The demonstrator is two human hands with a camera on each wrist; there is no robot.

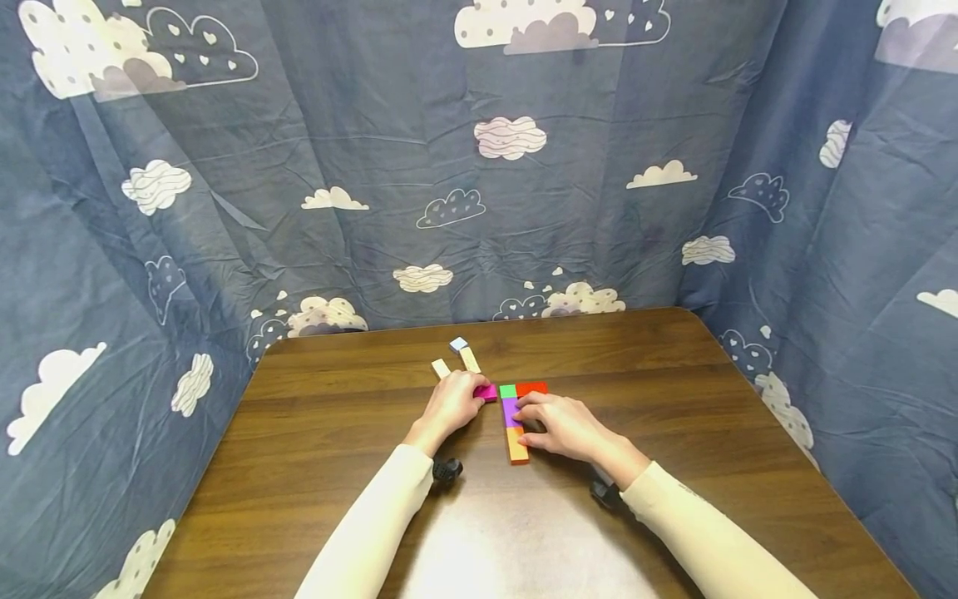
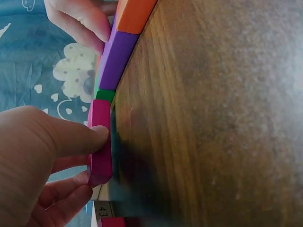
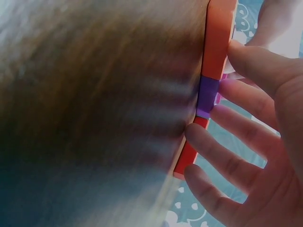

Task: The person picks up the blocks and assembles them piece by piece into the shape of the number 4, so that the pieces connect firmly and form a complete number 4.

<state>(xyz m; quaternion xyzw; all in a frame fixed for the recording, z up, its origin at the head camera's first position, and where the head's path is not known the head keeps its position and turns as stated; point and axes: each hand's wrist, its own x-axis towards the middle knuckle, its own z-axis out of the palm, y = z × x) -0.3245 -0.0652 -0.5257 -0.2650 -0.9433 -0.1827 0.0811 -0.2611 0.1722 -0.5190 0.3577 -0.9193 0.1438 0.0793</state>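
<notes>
L hand (image 1: 451, 403) pinches magenta block (image 2: 101, 156) just beside green block (image 1: 508, 391), nearer desk's (image 1: 337, 499) far edge than near; prob. for fine placing. R hand (image 1: 563, 423), fingers spread, touches orange block (image 1: 517, 446) & purple block (image 1: 511, 412) (prob. steadying them).

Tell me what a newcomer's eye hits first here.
Likely the orange block, purple block and green block lined up centrally on the table, with a red block to the green one's right. Next, the left hand, pinching a magenta block just left of the green one. Blue cloud-print cloth hangs behind the table.
</notes>
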